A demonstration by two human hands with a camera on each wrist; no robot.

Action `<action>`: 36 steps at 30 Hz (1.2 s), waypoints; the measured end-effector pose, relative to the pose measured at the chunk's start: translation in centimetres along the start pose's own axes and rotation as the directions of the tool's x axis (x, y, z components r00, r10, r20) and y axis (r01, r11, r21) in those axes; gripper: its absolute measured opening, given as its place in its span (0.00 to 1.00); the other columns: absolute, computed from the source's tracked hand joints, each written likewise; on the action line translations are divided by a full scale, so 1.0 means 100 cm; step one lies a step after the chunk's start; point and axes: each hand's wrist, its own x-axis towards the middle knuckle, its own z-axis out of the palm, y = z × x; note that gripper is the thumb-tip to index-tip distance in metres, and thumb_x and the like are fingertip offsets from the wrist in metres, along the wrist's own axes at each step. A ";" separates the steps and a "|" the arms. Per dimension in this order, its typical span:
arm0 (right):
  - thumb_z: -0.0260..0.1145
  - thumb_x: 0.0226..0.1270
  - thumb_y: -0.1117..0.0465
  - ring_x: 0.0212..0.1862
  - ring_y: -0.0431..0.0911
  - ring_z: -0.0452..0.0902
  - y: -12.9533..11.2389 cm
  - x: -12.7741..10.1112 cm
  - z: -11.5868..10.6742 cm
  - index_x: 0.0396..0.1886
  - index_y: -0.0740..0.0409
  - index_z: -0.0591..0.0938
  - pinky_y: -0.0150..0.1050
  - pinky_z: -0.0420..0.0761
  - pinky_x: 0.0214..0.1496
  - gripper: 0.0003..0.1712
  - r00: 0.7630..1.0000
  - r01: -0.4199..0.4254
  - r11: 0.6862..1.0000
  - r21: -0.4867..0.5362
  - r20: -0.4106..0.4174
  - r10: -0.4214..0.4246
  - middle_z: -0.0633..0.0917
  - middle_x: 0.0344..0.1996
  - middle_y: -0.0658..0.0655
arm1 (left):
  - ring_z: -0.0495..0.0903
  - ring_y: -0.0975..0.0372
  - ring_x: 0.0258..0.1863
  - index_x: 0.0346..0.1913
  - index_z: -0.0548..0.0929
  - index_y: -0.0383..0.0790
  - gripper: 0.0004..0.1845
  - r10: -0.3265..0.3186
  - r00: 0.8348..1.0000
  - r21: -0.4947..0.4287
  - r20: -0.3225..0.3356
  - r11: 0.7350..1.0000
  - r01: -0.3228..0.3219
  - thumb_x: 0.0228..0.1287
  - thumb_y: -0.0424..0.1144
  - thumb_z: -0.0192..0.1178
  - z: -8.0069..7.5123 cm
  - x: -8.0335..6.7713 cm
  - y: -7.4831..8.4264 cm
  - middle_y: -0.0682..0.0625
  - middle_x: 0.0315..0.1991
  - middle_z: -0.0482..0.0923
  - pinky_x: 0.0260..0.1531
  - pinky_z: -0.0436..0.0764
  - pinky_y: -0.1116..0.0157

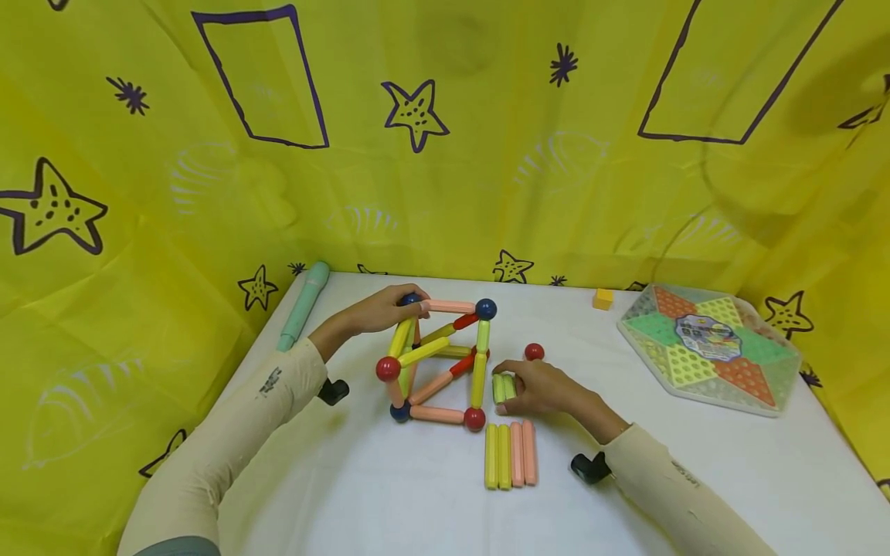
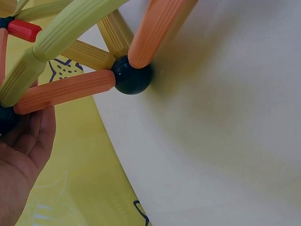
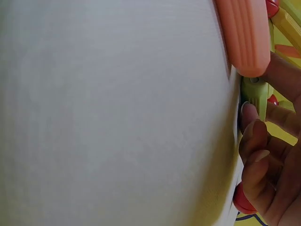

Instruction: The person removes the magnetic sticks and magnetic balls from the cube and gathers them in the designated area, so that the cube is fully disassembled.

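Head view, item list: rod-and-ball frame (image 1: 436, 363), centre of the frame on the white tabletop (image 1: 389, 494); ribbed plastic rods in orange, yellow and pale green joined at dark blue and red balls. Left hand (image 1: 378, 313) rests on the frame's upper left corner, fingers curled over the blue ball (image 1: 412, 298) there and pinching it. Right hand (image 1: 538, 386), just right of the frame, fingers closed on two short green rods (image 1: 504, 387) lying on the tabletop. Loose red ball (image 1: 534, 352) just above that hand. Row of four spare rods (image 1: 511, 454), two yellow and two orange, side by side at lower centre, near the right hand.

Left wrist view: another dark ball (image 2: 131, 75) with orange and yellow rods meeting at it; palm at the lower left of the frame.

Right wrist view: fingers (image 3: 256, 132) clamped on a green rod, an orange rod above.

Handling, judged: frame light and rigid in each rod but probably loose at the joints; likely to come apart if pulled or squeezed. Best held at a ball, as now, or mid-rod with light pressure.

Other: hexagonal peg board (image 1: 709, 347) at right; small yellow cube (image 1: 602, 298); mint-green cylinder (image 1: 304, 306) at left edge; yellow star-print cloth (image 1: 139, 193) behind
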 end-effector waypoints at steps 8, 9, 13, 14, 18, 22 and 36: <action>0.79 0.55 0.47 0.30 0.44 0.71 -0.007 0.002 0.004 0.62 0.52 0.78 0.37 0.70 0.31 0.37 0.999 -0.047 0.999 0.013 -0.015 0.047 0.76 0.26 0.51 | 0.77 0.42 0.62 0.63 0.73 0.37 0.19 -0.004 1.000 -0.031 0.004 1.000 0.004 0.80 0.45 0.47 -0.002 -0.003 -0.004 0.34 0.60 0.79 0.62 0.75 0.49; 0.79 0.55 0.47 0.31 0.44 0.71 -0.007 0.002 0.004 0.63 0.52 0.78 0.37 0.70 0.32 0.37 0.998 -0.055 0.998 0.015 -0.014 0.056 0.76 0.27 0.51 | 0.77 0.42 0.62 0.63 0.73 0.37 0.19 -0.004 1.000 -0.032 0.004 0.999 0.004 0.80 0.45 0.47 -0.002 -0.003 -0.004 0.34 0.60 0.78 0.62 0.75 0.49; 0.79 0.54 0.45 0.31 0.45 0.72 -0.011 -0.001 0.002 0.65 0.53 0.75 0.38 0.72 0.33 0.41 0.997 -0.073 0.997 0.019 0.006 0.073 0.77 0.28 0.52 | 0.77 0.42 0.62 0.64 0.72 0.36 0.19 -0.007 1.000 -0.034 0.000 0.999 0.007 0.80 0.45 0.46 -0.002 -0.005 -0.004 0.33 0.59 0.78 0.63 0.75 0.49; 0.79 0.54 0.45 0.31 0.45 0.73 -0.011 -0.003 0.000 0.66 0.53 0.74 0.38 0.72 0.33 0.42 0.997 -0.073 0.997 0.017 0.009 0.073 0.77 0.28 0.52 | 0.76 0.42 0.62 0.64 0.72 0.36 0.19 -0.006 1.000 -0.034 0.000 0.999 0.006 0.81 0.45 0.46 -0.002 -0.005 -0.004 0.33 0.59 0.78 0.63 0.75 0.49; 0.78 0.56 0.45 0.30 0.43 0.73 -0.015 -0.017 -0.014 0.67 0.56 0.73 0.37 0.73 0.33 0.42 0.999 -0.034 0.999 -0.003 0.001 0.034 0.79 0.27 0.49 | 0.77 0.43 0.62 0.63 0.73 0.37 0.19 -0.003 1.000 -0.028 0.001 1.000 0.003 0.80 0.46 0.46 -0.002 -0.005 -0.005 0.35 0.59 0.79 0.62 0.76 0.51; 0.75 0.60 0.45 0.30 0.40 0.74 -0.027 -0.030 -0.033 0.63 0.58 0.77 0.34 0.75 0.33 0.36 0.990 0.136 0.991 0.016 -0.041 -0.135 0.82 0.31 0.45 | 0.78 0.44 0.61 0.63 0.73 0.38 0.19 0.000 1.000 -0.015 -0.003 1.000 0.000 0.80 0.46 0.47 -0.004 -0.006 -0.003 0.38 0.58 0.80 0.60 0.77 0.52; 0.75 0.63 0.53 0.64 0.53 0.72 -0.108 0.013 -0.041 0.65 0.58 0.74 0.52 0.75 0.65 0.34 0.876 0.453 0.891 0.035 -0.205 -0.437 0.75 0.64 0.59 | 0.80 0.46 0.54 0.62 0.74 0.39 0.19 0.023 1.000 -0.022 -0.007 0.999 -0.023 0.80 0.47 0.48 -0.002 -0.002 0.000 0.39 0.54 0.80 0.56 0.78 0.51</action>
